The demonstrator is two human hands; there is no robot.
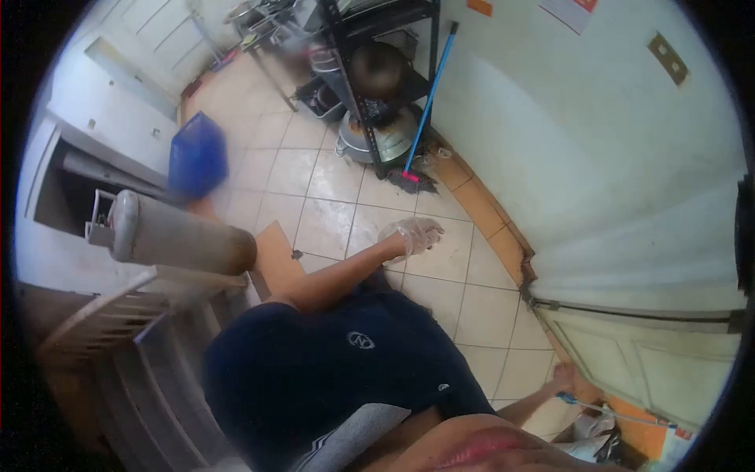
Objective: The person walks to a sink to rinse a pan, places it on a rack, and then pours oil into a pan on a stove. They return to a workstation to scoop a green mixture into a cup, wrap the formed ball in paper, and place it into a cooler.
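Observation:
My left hand (414, 237) is stretched out in front of my dark blue shirt (330, 370), above the tiled floor. It wears a loose clear plastic glove. Its fingers look apart, and I see nothing held in them. My right hand (563, 379) is low on the right, beside the bottom of a pale panelled door (629, 354). A thin light-blue rod or tube (602, 407) runs close by it. The fingers there are too small and blurred to make out, and whether they touch the rod does not show.
A black rack (385, 31) with pots stands ahead; a blue-handled broom (431, 102) leans on the wall beside it. At left are a gas cylinder (181, 236), a blue bin (198, 153) and steps (157, 377) with a railing (110, 315). Bags (594, 429) lie at lower right.

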